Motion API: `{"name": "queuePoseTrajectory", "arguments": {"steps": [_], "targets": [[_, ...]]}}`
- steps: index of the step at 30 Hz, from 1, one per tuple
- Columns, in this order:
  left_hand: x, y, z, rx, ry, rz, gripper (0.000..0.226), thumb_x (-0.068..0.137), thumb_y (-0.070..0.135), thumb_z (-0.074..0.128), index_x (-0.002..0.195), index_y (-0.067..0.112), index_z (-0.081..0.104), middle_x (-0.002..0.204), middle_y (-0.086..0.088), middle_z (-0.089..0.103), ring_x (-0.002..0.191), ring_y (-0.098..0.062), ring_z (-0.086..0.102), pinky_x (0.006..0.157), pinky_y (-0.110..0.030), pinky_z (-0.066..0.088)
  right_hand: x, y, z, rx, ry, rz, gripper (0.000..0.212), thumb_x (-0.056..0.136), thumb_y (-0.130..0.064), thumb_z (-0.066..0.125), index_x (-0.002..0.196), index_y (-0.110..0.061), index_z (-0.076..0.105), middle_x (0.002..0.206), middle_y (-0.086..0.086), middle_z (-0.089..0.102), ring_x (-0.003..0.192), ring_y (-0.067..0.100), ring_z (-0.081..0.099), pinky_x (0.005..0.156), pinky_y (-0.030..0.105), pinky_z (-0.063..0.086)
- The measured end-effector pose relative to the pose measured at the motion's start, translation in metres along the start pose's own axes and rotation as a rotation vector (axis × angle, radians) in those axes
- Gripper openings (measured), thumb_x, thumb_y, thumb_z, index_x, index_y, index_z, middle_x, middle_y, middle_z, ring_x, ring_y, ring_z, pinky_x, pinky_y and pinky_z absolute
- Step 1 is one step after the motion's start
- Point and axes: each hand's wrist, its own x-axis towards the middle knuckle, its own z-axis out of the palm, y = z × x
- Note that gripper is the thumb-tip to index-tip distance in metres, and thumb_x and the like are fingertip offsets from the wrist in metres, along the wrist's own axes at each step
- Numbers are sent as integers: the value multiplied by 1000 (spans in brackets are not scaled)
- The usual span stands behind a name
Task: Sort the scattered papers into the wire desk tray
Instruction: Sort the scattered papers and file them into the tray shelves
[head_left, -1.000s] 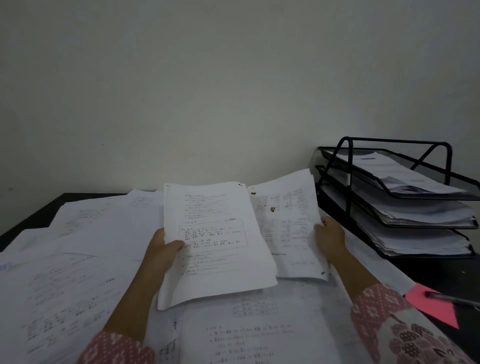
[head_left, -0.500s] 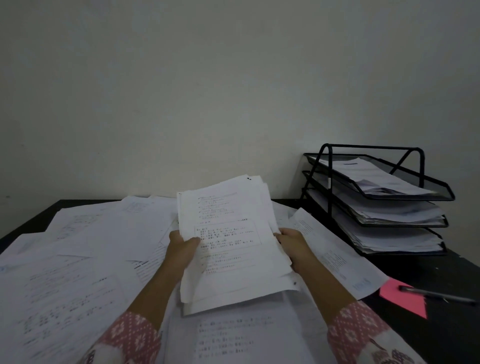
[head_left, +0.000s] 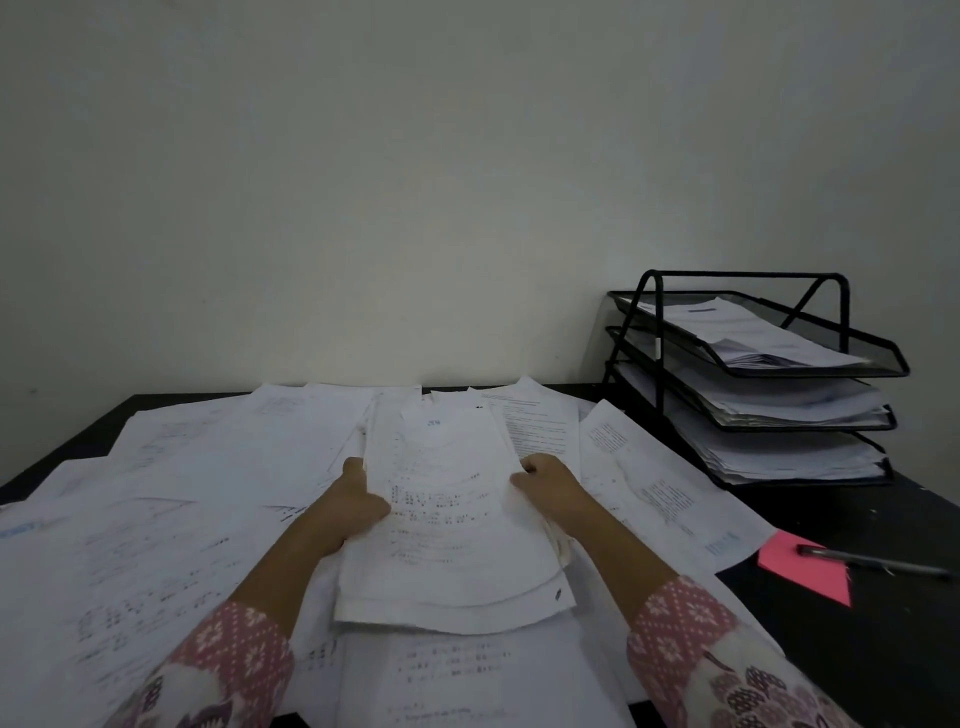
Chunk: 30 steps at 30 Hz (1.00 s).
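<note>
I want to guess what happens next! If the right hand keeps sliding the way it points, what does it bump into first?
The right hand points left and away, gripping the bundle of papers. Beyond that, probably the loose sheets covering the desk; depth is hard to judge.

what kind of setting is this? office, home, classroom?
Probably a home or small-office desk; I can't tell which. Cues: a three-tier wire desk tray filled with papers, printed sheets spread across a dark desk against a bare wall, and a pen lying on a pink note.
</note>
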Motion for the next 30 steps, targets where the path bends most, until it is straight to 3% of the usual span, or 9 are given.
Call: {"name": "queuePoseTrajectory", "arguments": {"steps": [2,4,6,10,14,18,22,26,30], "targets": [[0,-3,-5,34,28,24,62,90,-1,54,141,4,20,101,-4,46,92,-19,45,75,-26,41,4,3,-3,-142,128,40,33,96,-27,46,67,-11,46,76,5,52,69,14,51,58,21,38],[0,-7,-9,21,55,38,60,90,-3,52,141,6,23,115,-9,46,97,-21,43,82,-28,38,9,10,-5,-386,227,132,37,92,-45,50,97,-9,56,111,11,51,107,25,49,84,31,43],[-1,-12,-11,-1,87,42,56,90,-4,50,140,5,25,125,-14,47,98,-20,42,83,-28,37,11,15,-7,-482,253,231,59,83,-54,61,118,-8,48,125,12,41,120,28,38,93,37,41],[1,-21,-13,-90,162,16,57,89,-5,49,140,6,26,130,-16,47,98,-22,43,84,-30,38,19,16,-14,-341,201,274,72,71,-42,79,119,-1,44,118,12,48,110,20,49,72,22,42],[1,-27,-15,-176,207,-4,59,88,-5,50,141,6,27,132,-15,46,108,-27,45,86,-31,38,26,23,-22,-86,178,264,23,81,-10,69,70,-6,50,71,5,51,67,17,53,54,25,42],[3,-26,-18,-240,238,-14,58,88,-6,50,140,6,29,127,-11,48,116,-29,46,88,-31,38,25,24,-37,231,149,272,6,86,5,52,92,3,52,93,15,54,88,29,53,70,35,53],[5,-24,-21,-258,268,-34,57,88,-5,50,140,6,30,133,-14,46,118,-32,45,87,-32,38,12,21,-53,284,-7,269,17,82,10,54,99,8,56,108,21,60,88,31,58,59,28,50],[4,-24,-18,-271,272,-44,54,88,-3,50,138,6,33,132,-15,48,116,-32,47,85,-33,40,-5,13,-54,371,-233,231,18,87,13,50,86,-4,57,97,14,62,78,22,61,51,23,55],[-1,-22,-12,-253,276,-30,54,88,-3,50,138,4,32,133,-15,47,118,-32,46,86,-31,38,-4,13,-39,220,-118,234,19,86,11,46,75,-2,53,80,10,55,69,19,53,55,23,47]]}}
